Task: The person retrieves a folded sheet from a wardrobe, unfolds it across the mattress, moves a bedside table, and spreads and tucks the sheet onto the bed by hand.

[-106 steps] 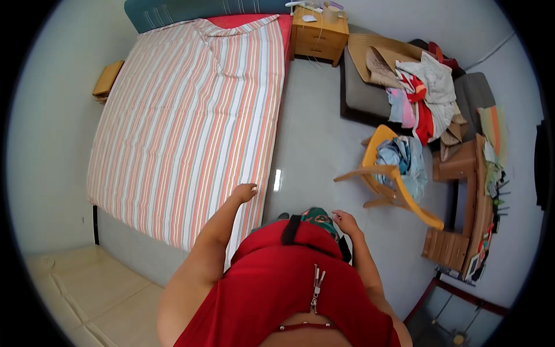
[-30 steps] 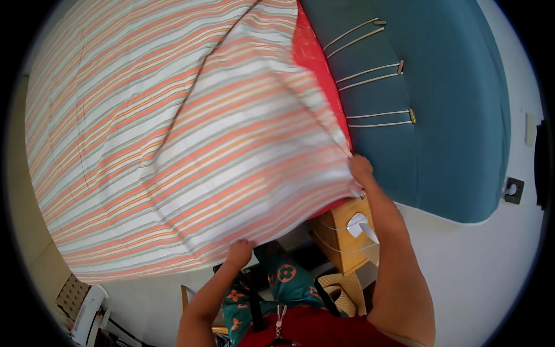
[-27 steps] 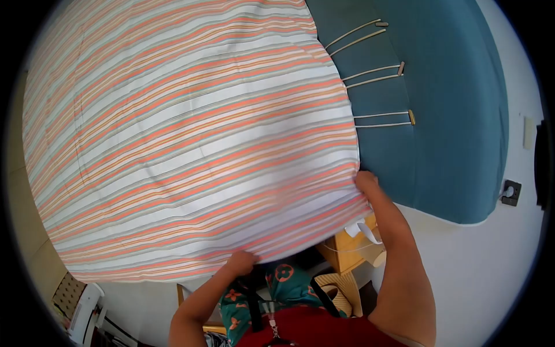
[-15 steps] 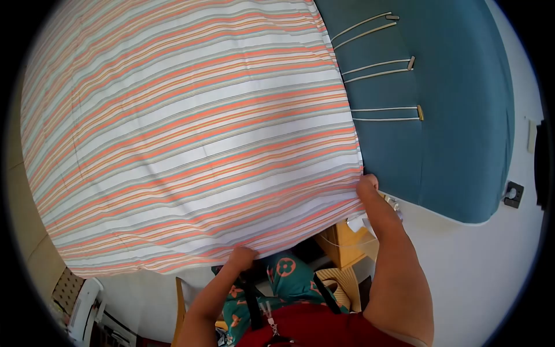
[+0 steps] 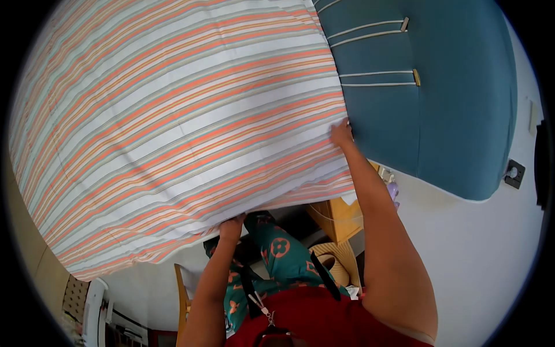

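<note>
A striped bed sheet (image 5: 231, 110) in white, orange and grey-green covers the bed up to the blue padded headboard (image 5: 462, 104). My left hand (image 5: 232, 226) is closed on the sheet's near edge, its fingertips partly hidden by the fabric. At the sheet's edge along the headboard, my right hand (image 5: 342, 134) is closed on the fabric, with some fingers out of sight. Between my hands the near side of the sheet hangs in soft folds.
Below the near edge stand a wooden bedside cabinet (image 5: 345, 224) and a woven straw item (image 5: 346, 257). A purple object (image 5: 393, 191) is beside the headboard. A wall socket (image 5: 514, 173) is at the right, a white appliance (image 5: 92, 312) at the lower left.
My right hand has moved up along the headboard, away from the near corner. My left hand has shifted slightly left and up with the sheet edge. The view has shifted a little.
</note>
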The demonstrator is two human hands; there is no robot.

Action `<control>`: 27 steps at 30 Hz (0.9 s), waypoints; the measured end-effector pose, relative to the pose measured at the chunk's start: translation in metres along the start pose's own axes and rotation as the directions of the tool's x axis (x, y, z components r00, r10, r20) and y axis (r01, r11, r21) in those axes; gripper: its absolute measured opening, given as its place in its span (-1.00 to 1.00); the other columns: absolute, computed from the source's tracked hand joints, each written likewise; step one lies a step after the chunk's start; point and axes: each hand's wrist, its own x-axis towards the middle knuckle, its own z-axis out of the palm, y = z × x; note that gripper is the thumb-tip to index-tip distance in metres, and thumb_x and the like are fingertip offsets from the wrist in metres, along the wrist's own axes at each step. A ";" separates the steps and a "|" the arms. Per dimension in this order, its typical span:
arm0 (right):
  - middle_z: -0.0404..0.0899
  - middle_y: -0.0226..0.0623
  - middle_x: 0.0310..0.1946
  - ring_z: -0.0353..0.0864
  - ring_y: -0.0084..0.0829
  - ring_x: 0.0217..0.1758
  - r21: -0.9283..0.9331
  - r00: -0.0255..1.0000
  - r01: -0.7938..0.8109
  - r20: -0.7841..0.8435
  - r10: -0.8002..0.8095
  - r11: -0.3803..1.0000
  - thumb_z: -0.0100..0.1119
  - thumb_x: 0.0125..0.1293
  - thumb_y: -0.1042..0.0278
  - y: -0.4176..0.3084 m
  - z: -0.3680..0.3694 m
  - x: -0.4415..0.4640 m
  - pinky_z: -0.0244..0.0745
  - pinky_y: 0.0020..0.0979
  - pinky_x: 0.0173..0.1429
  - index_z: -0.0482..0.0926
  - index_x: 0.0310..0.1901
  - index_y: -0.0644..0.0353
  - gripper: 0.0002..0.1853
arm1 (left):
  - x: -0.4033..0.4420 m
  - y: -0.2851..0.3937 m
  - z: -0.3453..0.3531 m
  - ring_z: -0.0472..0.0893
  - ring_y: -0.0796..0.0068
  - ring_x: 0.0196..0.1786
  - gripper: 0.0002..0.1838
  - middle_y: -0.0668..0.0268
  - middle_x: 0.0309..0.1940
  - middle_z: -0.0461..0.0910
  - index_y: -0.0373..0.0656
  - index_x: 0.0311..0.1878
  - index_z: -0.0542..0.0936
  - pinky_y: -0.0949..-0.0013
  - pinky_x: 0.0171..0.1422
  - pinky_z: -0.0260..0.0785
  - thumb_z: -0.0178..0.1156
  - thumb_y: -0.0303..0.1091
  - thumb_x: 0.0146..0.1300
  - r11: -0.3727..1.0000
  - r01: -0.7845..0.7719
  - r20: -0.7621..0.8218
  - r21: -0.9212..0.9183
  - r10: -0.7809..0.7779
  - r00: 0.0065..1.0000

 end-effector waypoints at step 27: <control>-0.16 0.04 0.42 -0.22 -0.02 0.49 0.904 0.633 -0.339 0.013 0.774 0.262 -0.07 0.29 -0.11 -0.062 0.039 -0.113 -0.09 0.08 0.37 0.02 0.38 0.12 -0.26 | 0.022 0.000 -0.086 0.60 0.04 -0.25 -0.71 0.09 -0.39 0.61 -0.12 0.01 0.57 0.19 -0.12 0.42 0.11 -0.29 0.24 0.743 0.199 0.267 -0.639 -0.028 0.963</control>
